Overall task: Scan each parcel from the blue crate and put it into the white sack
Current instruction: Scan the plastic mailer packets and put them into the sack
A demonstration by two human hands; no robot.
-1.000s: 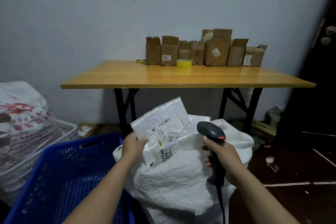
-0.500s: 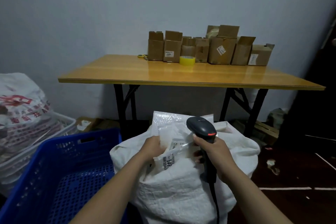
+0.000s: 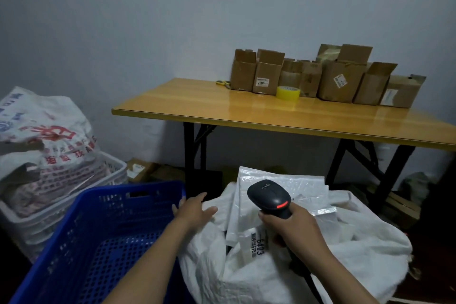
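From my remote feed: the left hand (image 3: pixel 195 208) hangs empty with fingers spread, over the seam where the blue crate (image 3: pixel 103 237) meets the white sack (image 3: pixel 246 276), while the right hand (image 3: pixel 293 227) is wrapped tight round the grip of a black barcode scanner (image 3: pixel 270 198) (a red strip glows on its head). The crate's perforated plastic floor shows bare in the part I can see, and its near rim runs out of frame at the bottom left. A white bubble-mailer parcel (image 3: pixel 291 186), flat and crinkled, lies in the sack's open mouth under the scanner; another parcel label printed 6403 (image 3: pixel 257 245) peeks out just below the right wrist. The sack is coarse woven plastic, slumped and creased, its rim pressed against the crate's right wall. Behind it stands a glossy yellow-topped desk (image 3: pixel 246 111) on black folding legs, carrying a row of open cardboard boxes (image 3: pixel 340 81) and a yellow tape roll (image 3: pixel 288 93); the desk's front half is free. A stuffed printed bag (image 3: pixel 47 136) fills a white basket (image 3: pixel 116 170) at left.
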